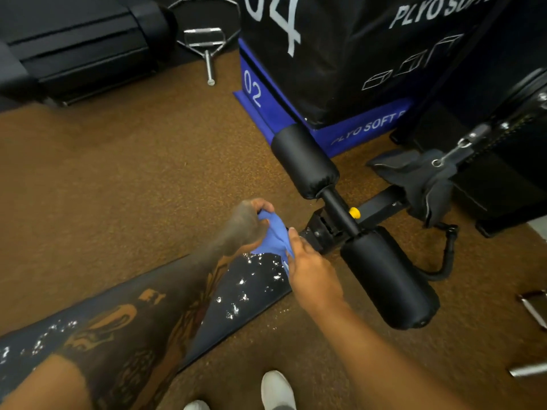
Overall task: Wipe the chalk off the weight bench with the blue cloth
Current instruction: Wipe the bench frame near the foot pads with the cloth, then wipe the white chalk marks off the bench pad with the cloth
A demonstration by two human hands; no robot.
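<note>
The black weight bench pad (251,294) runs from the lower left toward the centre, speckled with white chalk (241,291) near its far end and at the lower left. The blue cloth (273,236) is bunched just above the pad's far end. My left hand (247,223) grips the cloth's upper part. My right hand (310,270) pinches its lower right edge. Both forearms cross over the pad and hide part of it.
Two black foam leg rollers (305,161) on a bar with a yellow knob (354,212) stand beyond the pad's end. A blue and black plyo box stack (325,69) sits behind. A metal handle attachment (208,45) lies on the brown floor. White shoes (276,390) are at the bottom.
</note>
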